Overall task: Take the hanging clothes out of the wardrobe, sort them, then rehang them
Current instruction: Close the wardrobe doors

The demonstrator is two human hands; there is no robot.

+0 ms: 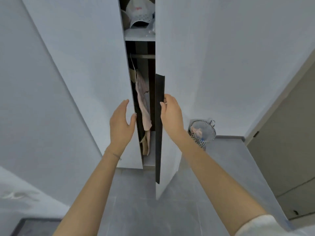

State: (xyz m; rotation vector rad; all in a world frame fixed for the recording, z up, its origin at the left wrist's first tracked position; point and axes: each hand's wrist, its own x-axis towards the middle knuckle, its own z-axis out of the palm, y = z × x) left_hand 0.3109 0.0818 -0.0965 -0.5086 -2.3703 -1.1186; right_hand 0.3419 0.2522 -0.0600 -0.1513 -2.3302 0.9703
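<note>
Wardrobe (pixel 150 74) doors are only cracked open here, so nothing is out yet; the left hand (pixel 120 123) lies flat, fingers mostly straight, on the left door (pixel 85 65) with the thumb resting against its edge, gripping nothing; the right hand (pixel 171 114) has its fingers curled round the dark handle strip (pixel 159 89) on the right door (pixel 196 57). The clothes hang in the gap between: a pink garment (pixel 142 103) off the rail (pixel 144 56), with something beige (pixel 146 143) lower down behind it; hard to say how many pieces are in there, the slot is narrow and dark. My guess is it's all light, floppy fabric that will slip if grabbed by the cloth; better to take each one by its hanger (pixel 133 64) up at the rail and lift. There's a cap (pixel 138 12) on the shelf (pixel 138 37) above and a basket (pixel 202 132) on the floor to the right.
</note>
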